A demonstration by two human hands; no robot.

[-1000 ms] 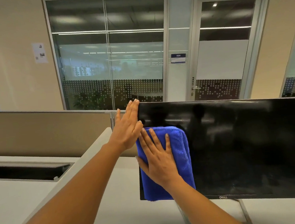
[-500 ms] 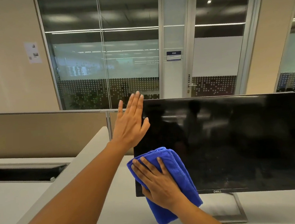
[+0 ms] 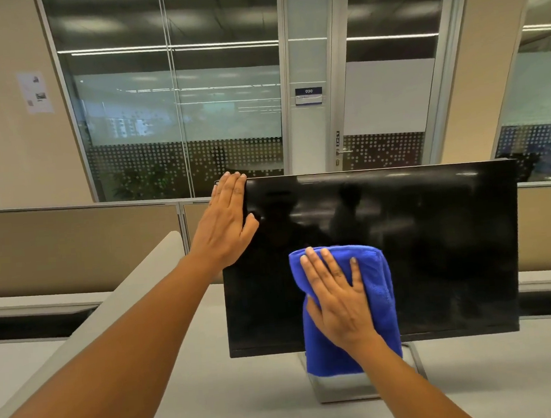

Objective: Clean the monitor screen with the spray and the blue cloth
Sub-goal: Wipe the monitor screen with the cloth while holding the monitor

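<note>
A black monitor (image 3: 435, 249) stands on a grey desk, its screen dark and glossy. My left hand (image 3: 226, 226) lies flat on the monitor's upper left corner, fingers straight, thumb on the screen. My right hand (image 3: 337, 296) presses a folded blue cloth (image 3: 376, 286) flat against the lower middle of the screen. The cloth hangs below the bottom bezel and hides part of the metal stand (image 3: 344, 388). No spray bottle is in view.
The grey desk (image 3: 216, 395) runs toward me. A beige partition (image 3: 73, 248) stands behind it at the left, with a dark cable slot (image 3: 29, 327) in the desk. Beyond are glass walls and a glass door (image 3: 386, 78).
My right hand has slid the blue cloth from the screen's lower left edge rightward toward the lower middle. My left hand has stayed on the upper left corner.
</note>
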